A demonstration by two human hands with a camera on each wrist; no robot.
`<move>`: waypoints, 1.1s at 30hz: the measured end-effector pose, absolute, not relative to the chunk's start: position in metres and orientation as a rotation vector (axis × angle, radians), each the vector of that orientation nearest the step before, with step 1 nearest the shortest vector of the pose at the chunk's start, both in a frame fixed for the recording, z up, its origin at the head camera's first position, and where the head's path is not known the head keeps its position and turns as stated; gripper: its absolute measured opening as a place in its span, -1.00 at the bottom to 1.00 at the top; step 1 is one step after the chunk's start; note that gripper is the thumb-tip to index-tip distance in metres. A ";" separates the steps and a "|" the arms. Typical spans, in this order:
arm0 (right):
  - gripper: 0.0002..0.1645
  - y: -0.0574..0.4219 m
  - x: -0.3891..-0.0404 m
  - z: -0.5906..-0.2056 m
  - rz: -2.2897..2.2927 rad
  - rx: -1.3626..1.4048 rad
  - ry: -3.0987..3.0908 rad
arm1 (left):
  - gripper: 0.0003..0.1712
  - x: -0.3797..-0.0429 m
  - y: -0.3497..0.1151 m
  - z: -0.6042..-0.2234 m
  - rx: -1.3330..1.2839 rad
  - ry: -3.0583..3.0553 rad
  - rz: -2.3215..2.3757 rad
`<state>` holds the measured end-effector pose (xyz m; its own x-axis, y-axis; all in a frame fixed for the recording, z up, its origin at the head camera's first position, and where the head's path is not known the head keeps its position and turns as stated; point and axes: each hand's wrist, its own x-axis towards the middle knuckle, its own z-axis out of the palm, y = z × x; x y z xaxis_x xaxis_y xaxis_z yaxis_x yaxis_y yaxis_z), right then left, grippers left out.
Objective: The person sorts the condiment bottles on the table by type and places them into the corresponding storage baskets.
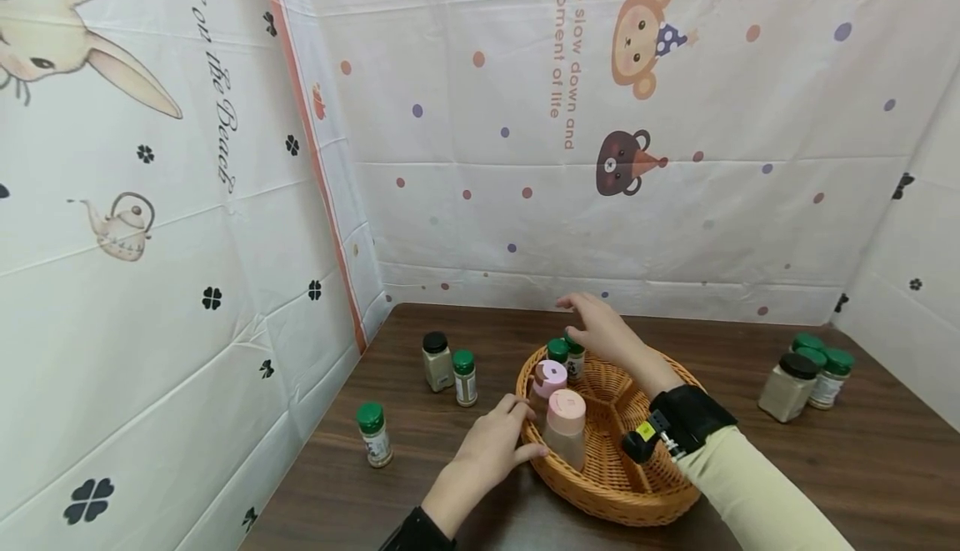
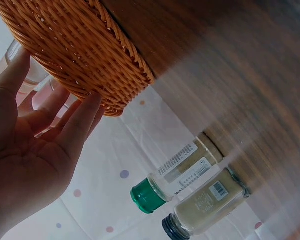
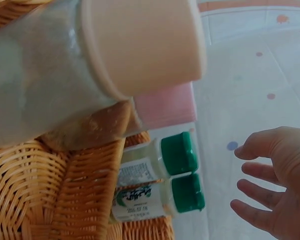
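Observation:
A round wicker basket with inner dividers stands on the table. My left hand rests at its left rim, fingers fairly straight and spread, touching the wicker in the left wrist view. Inside, on the left, stand a jar with a peach-pink lid and one with a pink-lilac lid. Behind them, two green-capped spice jars stand side by side in one compartment. My right hand hovers above and behind these, fingers loosely bent and apart, holding nothing; the right wrist view shows a gap between it and the green caps.
Left of the basket stand a black-capped jar, a green-capped jar and another green-capped jar. At the right, a black-capped jar stands with several green-capped jars. Printed cloth hangs behind the table.

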<state>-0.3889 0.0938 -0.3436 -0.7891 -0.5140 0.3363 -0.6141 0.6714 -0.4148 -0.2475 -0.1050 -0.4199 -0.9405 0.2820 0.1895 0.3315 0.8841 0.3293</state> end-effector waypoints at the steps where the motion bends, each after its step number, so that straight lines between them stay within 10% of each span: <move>1: -0.48 0.092 -0.389 -0.342 0.771 0.926 -2.696 | -0.47 -0.247 -0.105 -0.420 -0.476 -2.918 -0.547; 33: -0.58 -0.023 -0.358 -0.290 0.562 0.971 -2.686 | -0.48 -0.248 -0.105 -0.418 -0.462 -2.941 -0.511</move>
